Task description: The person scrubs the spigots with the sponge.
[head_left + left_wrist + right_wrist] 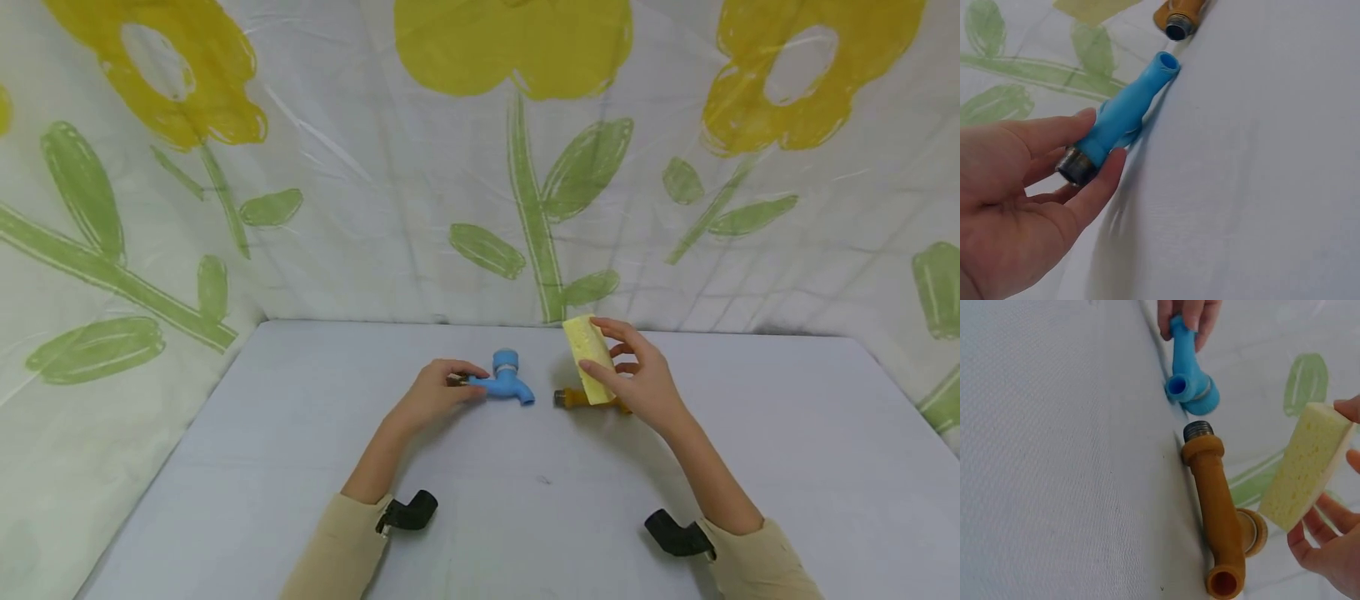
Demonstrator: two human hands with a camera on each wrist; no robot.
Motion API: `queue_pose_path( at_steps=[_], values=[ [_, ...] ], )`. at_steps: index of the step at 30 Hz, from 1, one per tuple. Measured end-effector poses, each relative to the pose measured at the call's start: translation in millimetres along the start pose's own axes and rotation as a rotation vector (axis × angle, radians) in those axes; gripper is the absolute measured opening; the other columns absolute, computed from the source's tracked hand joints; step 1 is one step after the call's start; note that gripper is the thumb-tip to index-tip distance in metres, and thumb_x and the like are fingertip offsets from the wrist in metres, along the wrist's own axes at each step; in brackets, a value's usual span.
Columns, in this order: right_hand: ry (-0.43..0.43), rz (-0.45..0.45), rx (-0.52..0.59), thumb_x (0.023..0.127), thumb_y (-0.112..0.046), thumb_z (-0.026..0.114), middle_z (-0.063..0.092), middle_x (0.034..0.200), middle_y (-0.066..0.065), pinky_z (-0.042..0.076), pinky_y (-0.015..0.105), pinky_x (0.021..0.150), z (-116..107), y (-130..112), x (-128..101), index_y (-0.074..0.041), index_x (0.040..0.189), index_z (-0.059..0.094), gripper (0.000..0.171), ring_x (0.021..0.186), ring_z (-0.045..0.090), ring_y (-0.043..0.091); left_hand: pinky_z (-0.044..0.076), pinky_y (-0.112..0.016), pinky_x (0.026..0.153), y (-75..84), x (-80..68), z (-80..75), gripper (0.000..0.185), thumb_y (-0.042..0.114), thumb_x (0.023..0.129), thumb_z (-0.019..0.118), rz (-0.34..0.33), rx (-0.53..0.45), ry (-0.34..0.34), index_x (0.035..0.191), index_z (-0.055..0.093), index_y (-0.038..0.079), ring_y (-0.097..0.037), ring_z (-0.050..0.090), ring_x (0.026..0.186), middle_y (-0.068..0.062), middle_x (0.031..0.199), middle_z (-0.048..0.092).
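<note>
My left hand pinches a blue plastic faucet by its threaded metal inlet end. Its round knob points away from me and its spout is turned to the right; in the left wrist view the blue faucet shows its open spout. In my right hand a pale yellow sponge is gripped by its edges between thumb and fingers, raised over the table. Below the sponge lies an orange-brown faucet, its threaded end towards the blue one. The sponge hides part of it in the head view.
A white-covered table carries both faucets. Behind it hangs a white sheet with painted yellow flowers and green leaves. A black wrist camera sits at the left cuff, another black camera at the right.
</note>
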State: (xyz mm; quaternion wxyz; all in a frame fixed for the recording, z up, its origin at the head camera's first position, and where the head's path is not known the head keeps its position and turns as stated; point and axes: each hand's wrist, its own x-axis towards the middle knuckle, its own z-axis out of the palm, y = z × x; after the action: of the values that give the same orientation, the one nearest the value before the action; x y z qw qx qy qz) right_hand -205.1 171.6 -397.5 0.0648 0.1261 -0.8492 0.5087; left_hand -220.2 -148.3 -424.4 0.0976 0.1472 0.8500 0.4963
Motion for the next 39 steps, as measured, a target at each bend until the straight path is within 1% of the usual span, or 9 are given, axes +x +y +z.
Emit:
queue_pose_path(
  at_steps=[4, 6, 9, 12, 20, 24, 31, 35, 39],
  values=[
    [0.001, 0.008, 0.002, 0.098, -0.018, 0.078, 0.055, 0.152, 0.015, 0.052, 0.026, 0.084, -1, -1, 0, -0.015, 0.153, 0.055, 0.060, 0.105, 0.055, 0.025, 0.058, -0.028, 0.094, -4.7, 1.0, -3.8, 0.032, 0.008, 0.102, 0.070, -0.065, -0.155, -0.074, 0.130, 0.070, -0.007, -0.018, 0.069, 0.109, -0.018, 0.124, 0.073],
    [0.001, 0.012, 0.003, 0.098, -0.018, 0.078, 0.055, 0.152, 0.016, 0.052, 0.026, 0.084, -1, -1, -1, -0.015, 0.153, 0.055, 0.060, 0.105, 0.055, 0.025, 0.060, -0.027, 0.094, -6.0, 1.5, -3.6, 0.033, 0.002, 0.102, 0.067, -0.088, -0.260, -0.097, 0.131, 0.066, -0.012, -0.014, 0.072, 0.103, -0.020, 0.120, 0.074],
    [0.003, 0.016, 0.001, 0.098, -0.018, 0.078, 0.056, 0.151, 0.016, 0.052, 0.026, 0.084, -2, -3, -1, -0.015, 0.153, 0.055, 0.060, 0.105, 0.055, 0.025, 0.062, -0.032, 0.095, -6.6, 2.0, -1.6, 0.033, -0.007, 0.101, 0.063, -0.100, -0.407, -0.099, 0.130, 0.061, -0.021, -0.014, 0.074, 0.098, -0.022, 0.118, 0.072],
    [0.002, 0.017, 0.001, 0.098, -0.018, 0.078, 0.056, 0.151, 0.016, 0.052, 0.026, 0.084, -2, -4, -2, -0.015, 0.153, 0.055, 0.059, 0.105, 0.055, 0.025, 0.062, -0.033, 0.095, -5.0, 1.5, 0.1, 0.033, -0.010, 0.100, 0.063, -0.100, -0.464, -0.065, 0.130, 0.060, -0.022, -0.013, 0.074, 0.096, -0.022, 0.117, 0.072],
    [0.007, 0.003, -0.021, 0.098, -0.020, 0.078, 0.057, 0.150, 0.015, 0.052, 0.024, 0.085, -1, -8, -3, -0.016, 0.153, 0.056, 0.059, 0.107, 0.054, 0.024, 0.062, -0.032, 0.095, 7.3, 0.5, 0.9, 0.032, -0.010, 0.100, 0.063, -0.072, -0.524, 0.016, 0.130, 0.062, -0.020, -0.016, 0.075, 0.099, -0.025, 0.124, 0.069],
    [0.008, -0.023, -0.048, 0.097, -0.020, 0.079, 0.058, 0.149, 0.015, 0.052, 0.025, 0.084, 0, -10, -5, -0.016, 0.152, 0.057, 0.059, 0.106, 0.054, 0.024, 0.062, -0.032, 0.094, 15.8, -1.4, 1.5, 0.034, -0.009, 0.098, 0.066, -0.027, -0.539, 0.030, 0.130, 0.062, -0.019, -0.012, 0.075, 0.095, -0.018, 0.116, 0.072],
    [-0.008, -0.061, -0.093, 0.095, -0.020, 0.081, 0.061, 0.146, 0.009, 0.054, 0.035, 0.083, 2, -18, -7, -0.017, 0.149, 0.061, 0.058, 0.101, 0.054, 0.022, 0.062, -0.032, 0.095, 32.7, -6.5, 0.8, 0.033, -0.008, 0.097, 0.070, 0.026, -0.550, 0.053, 0.128, 0.066, -0.016, -0.009, 0.073, 0.090, -0.002, 0.099, 0.075],
    [-0.038, -0.094, -0.112, 0.095, -0.021, 0.081, 0.063, 0.143, 0.010, 0.055, 0.038, 0.083, 3, -26, -9, -0.016, 0.147, 0.062, 0.056, 0.101, 0.054, 0.022, 0.062, -0.035, 0.097, 39.6, -8.5, -0.1, 0.033, -0.007, 0.096, 0.071, 0.050, -0.541, 0.057, 0.128, 0.067, -0.015, -0.009, 0.072, 0.090, -0.001, 0.100, 0.074],
    [-0.067, -0.124, -0.137, 0.095, -0.020, 0.080, 0.063, 0.145, 0.009, 0.055, 0.038, 0.082, 2, -32, -11, -0.016, 0.147, 0.063, 0.054, 0.102, 0.055, 0.021, 0.062, -0.029, 0.093, 44.2, -9.8, -0.9, 0.032, -0.006, 0.096, 0.072, 0.075, -0.521, 0.069, 0.126, 0.068, -0.014, -0.009, 0.071, 0.091, -0.004, 0.106, 0.075]
  ],
)
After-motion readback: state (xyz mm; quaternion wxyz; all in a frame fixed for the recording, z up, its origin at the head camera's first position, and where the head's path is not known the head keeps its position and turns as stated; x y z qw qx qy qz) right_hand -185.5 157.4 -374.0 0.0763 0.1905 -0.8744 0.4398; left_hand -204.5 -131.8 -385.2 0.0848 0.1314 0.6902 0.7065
